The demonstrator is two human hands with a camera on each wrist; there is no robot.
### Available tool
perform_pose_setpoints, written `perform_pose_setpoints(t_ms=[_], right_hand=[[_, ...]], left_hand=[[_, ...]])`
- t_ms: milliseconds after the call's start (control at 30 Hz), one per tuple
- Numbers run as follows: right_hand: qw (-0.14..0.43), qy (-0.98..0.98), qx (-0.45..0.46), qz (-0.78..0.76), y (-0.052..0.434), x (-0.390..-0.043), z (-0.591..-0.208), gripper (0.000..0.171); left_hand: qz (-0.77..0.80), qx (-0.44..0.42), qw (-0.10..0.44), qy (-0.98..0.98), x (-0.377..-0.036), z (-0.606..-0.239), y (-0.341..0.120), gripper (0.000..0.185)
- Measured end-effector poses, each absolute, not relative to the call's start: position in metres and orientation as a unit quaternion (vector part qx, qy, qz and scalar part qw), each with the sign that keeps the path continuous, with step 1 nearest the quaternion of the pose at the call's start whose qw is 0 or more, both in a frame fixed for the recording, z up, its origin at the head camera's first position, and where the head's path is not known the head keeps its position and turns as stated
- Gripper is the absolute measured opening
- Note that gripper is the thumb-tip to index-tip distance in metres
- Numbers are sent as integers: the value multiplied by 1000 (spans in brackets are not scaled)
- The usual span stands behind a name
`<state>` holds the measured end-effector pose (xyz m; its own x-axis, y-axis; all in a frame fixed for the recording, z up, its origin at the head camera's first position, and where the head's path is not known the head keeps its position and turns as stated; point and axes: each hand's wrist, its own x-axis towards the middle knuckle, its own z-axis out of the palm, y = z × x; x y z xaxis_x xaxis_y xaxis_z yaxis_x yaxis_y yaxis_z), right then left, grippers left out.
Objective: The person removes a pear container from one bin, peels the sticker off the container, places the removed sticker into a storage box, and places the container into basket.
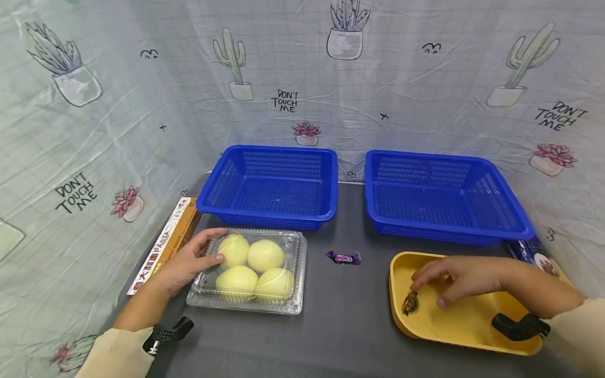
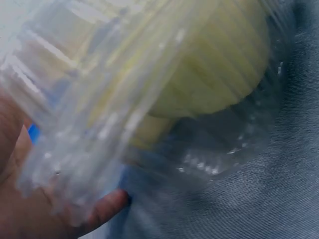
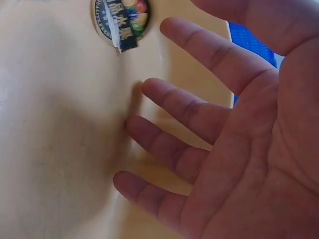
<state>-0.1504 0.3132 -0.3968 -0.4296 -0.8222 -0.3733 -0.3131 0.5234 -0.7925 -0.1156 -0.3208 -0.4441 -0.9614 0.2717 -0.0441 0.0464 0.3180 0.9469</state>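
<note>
My left hand [image 1: 191,257] grips the left side of a clear plastic box [image 1: 295,307], thumb on the lid and another finger along its far left edge. Several pale yellow-green round fruits [image 1: 266,256] sit inside, and the lid is down. In the left wrist view the box wall [image 2: 199,164] is blurred close to the camera. My right hand [image 1: 465,278] hovers over a yellow tray [image 1: 449,328], fingers spread, holding nothing. A torn black-and-gold fruit sticker [image 3: 121,22] lies on the tray near those fingertips. A purple-wrapped candy [image 1: 344,258] lies between box and tray.
Two blue baskets [image 1: 276,216] stand along the back, the right basket [image 1: 444,231] behind the tray. A pasta box [image 1: 163,247] lies at the left edge. Partly hidden beyond the right forearm is a dark blue package [image 1: 527,251]. Patterned curtain [image 1: 189,105] encloses the table.
</note>
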Motion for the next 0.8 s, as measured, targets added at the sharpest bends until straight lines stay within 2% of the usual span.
perform_pose_setpoints(t_ms=[333, 567, 800], right_hand=[[411, 785, -332, -324, 318, -148, -383, 42], [419, 751, -327, -391, 315, -144, -372, 42], [381, 771, -309, -406, 300, -141, -350, 41]], left_hand=[[485, 143, 95, 858, -121, -424, -330, 55], [465, 148, 73, 870, -125, -410, -340, 53], [471, 113, 58, 873, -129, -401, -354, 59]])
